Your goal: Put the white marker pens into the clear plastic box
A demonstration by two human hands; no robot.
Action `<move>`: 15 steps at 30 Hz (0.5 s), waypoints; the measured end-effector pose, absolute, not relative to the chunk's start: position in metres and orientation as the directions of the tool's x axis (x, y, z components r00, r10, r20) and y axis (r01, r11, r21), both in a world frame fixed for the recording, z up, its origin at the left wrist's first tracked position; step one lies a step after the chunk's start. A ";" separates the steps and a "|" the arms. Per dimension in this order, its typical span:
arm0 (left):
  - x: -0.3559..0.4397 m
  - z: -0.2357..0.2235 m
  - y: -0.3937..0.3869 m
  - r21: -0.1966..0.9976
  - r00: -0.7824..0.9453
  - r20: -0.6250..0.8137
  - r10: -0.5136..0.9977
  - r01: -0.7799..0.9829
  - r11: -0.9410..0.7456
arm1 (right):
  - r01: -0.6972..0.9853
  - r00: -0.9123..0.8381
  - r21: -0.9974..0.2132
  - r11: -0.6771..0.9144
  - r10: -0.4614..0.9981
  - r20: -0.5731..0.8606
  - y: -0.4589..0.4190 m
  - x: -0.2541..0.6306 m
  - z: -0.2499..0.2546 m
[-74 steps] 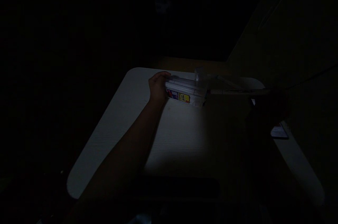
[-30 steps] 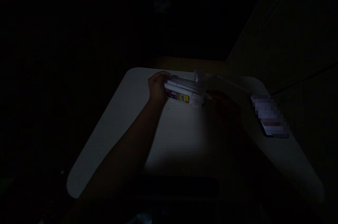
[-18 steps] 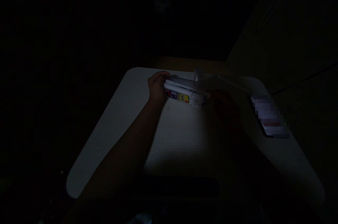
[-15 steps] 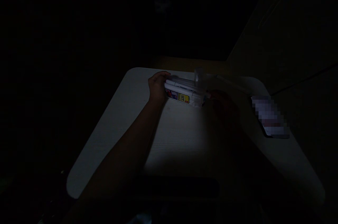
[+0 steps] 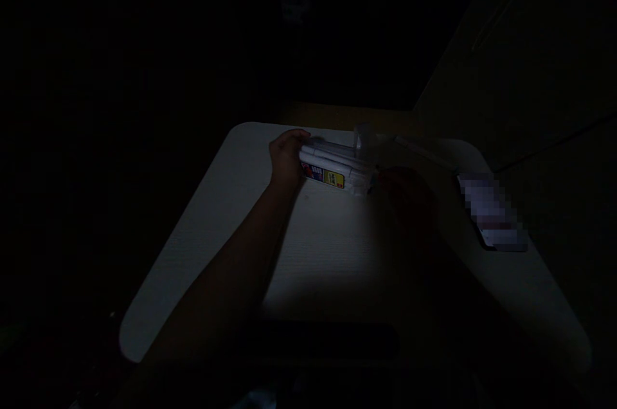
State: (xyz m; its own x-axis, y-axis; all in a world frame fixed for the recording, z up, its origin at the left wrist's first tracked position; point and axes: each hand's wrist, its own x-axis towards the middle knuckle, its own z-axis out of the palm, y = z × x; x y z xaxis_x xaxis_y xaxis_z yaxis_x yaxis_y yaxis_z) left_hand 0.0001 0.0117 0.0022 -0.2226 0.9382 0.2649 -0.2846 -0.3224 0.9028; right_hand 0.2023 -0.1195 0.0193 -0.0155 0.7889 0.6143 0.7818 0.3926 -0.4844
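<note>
A clear plastic case of white marker pens [image 5: 332, 161] lies tilted over the table, with a yellow and dark label on its near side. My left hand [image 5: 286, 155] is closed around its left end. The case's right end is open, and a clear flap or lid [image 5: 364, 137] stands up beside it. At that open end is my right hand [image 5: 407, 193], deep in shadow. Its fingers look pinched together on the end of a marker pen, most of which is hidden by the case and the dark.
A pale table [image 5: 207, 229] with rounded corners carries everything. To the right lies a lit phone [image 5: 491, 213], its screen blurred out. A thin pale strip [image 5: 424, 152] lies near the far edge. A dark cable [image 5: 554, 145] runs off right. The surroundings are very dark.
My right hand has moved slightly left, closer to the open end of the case. The pale marker piece between fingers and case shows less. My left hand keeps its hold.
</note>
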 end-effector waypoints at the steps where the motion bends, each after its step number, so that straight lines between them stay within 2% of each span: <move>1: 0.000 0.002 0.012 0.902 -0.222 0.267 0.938 -0.286 -0.325 | 0.783 -0.045 -0.469 0.409 0.789 0.612 -0.120 0.202 0.019; 4: 0.000 0.001 0.012 0.899 -0.224 0.279 0.934 -0.280 -0.336 | 0.788 -0.131 -0.428 0.443 0.799 0.587 -0.119 0.205 0.017; 7: 0.000 0.002 0.012 0.900 -0.235 0.286 0.929 -0.267 -0.345 | 0.838 -0.128 -0.388 0.384 0.830 0.543 -0.114 0.216 0.013; 9: 0.000 0.002 0.012 0.901 -0.236 0.285 0.929 -0.264 -0.343 | 0.914 -0.068 -0.307 0.264 0.848 0.526 -0.107 0.228 0.011; 11: 0.000 0.003 0.012 0.903 -0.231 0.279 0.932 -0.267 -0.336 | 0.981 0.077 -0.195 0.016 0.885 0.460 -0.101 0.243 0.008; 13: 0.000 0.003 0.011 0.904 -0.226 0.275 0.935 -0.271 -0.331 | 0.972 0.235 -0.106 -0.210 0.877 0.420 -0.095 0.258 0.007; 15: 0.000 0.004 0.011 0.903 -0.225 0.273 0.936 -0.276 -0.329 | 0.945 0.318 -0.051 -0.324 0.868 0.381 -0.091 0.270 0.004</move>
